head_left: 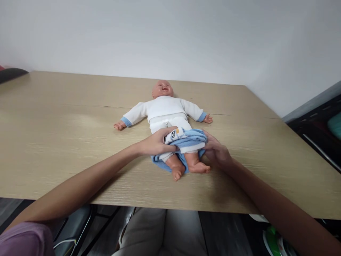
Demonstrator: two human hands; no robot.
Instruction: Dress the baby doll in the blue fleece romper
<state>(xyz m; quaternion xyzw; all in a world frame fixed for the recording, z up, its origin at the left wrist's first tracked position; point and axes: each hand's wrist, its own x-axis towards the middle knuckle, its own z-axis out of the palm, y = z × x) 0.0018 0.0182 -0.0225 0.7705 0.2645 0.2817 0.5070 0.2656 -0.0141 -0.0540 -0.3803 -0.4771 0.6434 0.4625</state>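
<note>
A baby doll in a white long-sleeved top with blue cuffs lies on its back on the wooden table, head away from me. Around its lower legs is a bunched blue and white garment with a printed figure; its kind is unclear. My left hand grips the garment's left edge, thumb on top. On the other side, my right hand holds the garment's right edge, its fingers partly hidden by the cloth. Both bare feet of the doll stick out below the garment.
A white wall stands behind the table. Dark shelving is at the right. Below the table's front edge are a dark chair at left and a green and white round item at right.
</note>
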